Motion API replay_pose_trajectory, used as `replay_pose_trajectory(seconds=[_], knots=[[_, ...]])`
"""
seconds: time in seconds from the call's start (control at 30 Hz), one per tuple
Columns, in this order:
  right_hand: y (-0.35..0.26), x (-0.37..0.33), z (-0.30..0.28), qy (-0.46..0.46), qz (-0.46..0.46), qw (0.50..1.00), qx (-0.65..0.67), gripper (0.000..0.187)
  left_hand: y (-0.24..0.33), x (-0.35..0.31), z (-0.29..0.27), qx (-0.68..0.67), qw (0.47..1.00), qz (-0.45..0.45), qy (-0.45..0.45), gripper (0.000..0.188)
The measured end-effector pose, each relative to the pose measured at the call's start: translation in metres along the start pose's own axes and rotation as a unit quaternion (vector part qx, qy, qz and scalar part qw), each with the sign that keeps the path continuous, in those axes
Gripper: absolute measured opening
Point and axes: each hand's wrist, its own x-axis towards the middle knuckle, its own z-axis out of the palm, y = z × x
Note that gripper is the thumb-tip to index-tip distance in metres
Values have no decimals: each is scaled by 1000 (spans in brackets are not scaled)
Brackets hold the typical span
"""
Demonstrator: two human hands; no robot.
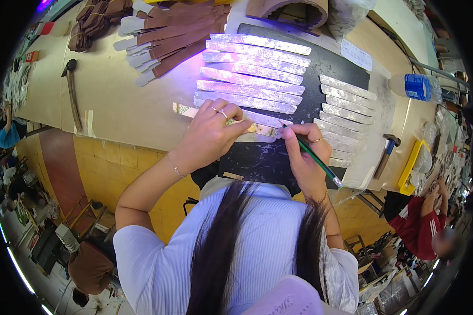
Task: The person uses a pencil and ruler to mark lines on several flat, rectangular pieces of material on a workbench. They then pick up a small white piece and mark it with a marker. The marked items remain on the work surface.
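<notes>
Nearest the person, on the front part of the dark work mat [257,163], lies the silvery strip [260,131] being worked on. The left hand [213,134] rests on it with fingers curled and pressed flat, pinning its left end to the mat. Just right of that, the right hand [305,152] pinches a green-handled brush [312,156] between thumb and fingers, its tip touching the strip near the middle.

The strip looks thin, light and flexible, like cut leather or coated fabric with a shiny, slightly crinkled face. It would likely slide or curl if not held down, so a flat press near one end, away from the wet tip, seems the sound place to hold it; lifting by the edges would spare the face.

Farther back on the mat, a fan of longer silver strips [252,68] lies side by side, gleaming under violet light. To the right of the mat's centre, a second stack of shorter silver strips [344,113] overlaps like shingles. A hammer [388,149] lies off the mat's right edge, and a plastic bottle with a blue label [415,86] beyond it. Behind the mat's left corner sit brown strips with pale tips [168,34], matte and stiff-looking. Far left of the mat, another hammer [72,92] lies on the tan surface [126,94].
</notes>
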Motion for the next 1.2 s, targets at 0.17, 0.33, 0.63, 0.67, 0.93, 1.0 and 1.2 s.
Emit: replay_pose_trajectory(seconds=[0.17, 0.33, 0.63, 0.67, 0.93, 1.0, 1.2], knots=[[-9, 2, 2, -36, 25, 999, -5, 9, 0, 0, 1, 19, 1000, 8, -2, 26], [-12, 4, 8, -81, -71, 993, -37, 8, 0, -2, 0, 40, 999, 20, -11, 27], [-15, 12, 11, -109, -136, 976, -130, 11, -1, -2, 1, 39, 999, 22, -9, 25], [-17, 13, 11, -114, -136, 974, -140, 11, -1, -2, 2, 38, 999, 23, -8, 25], [-22, 17, 15, -118, -100, 977, -149, 10, -2, -2, 3, 40, 999, 26, -7, 24], [-23, 18, 16, -115, -91, 979, -144, 10, -2, -1, 3, 40, 999, 28, -4, 24], [-25, 19, 14, -130, -69, 979, -139, 9, -2, -2, 3, 44, 999, 25, -17, 23]])
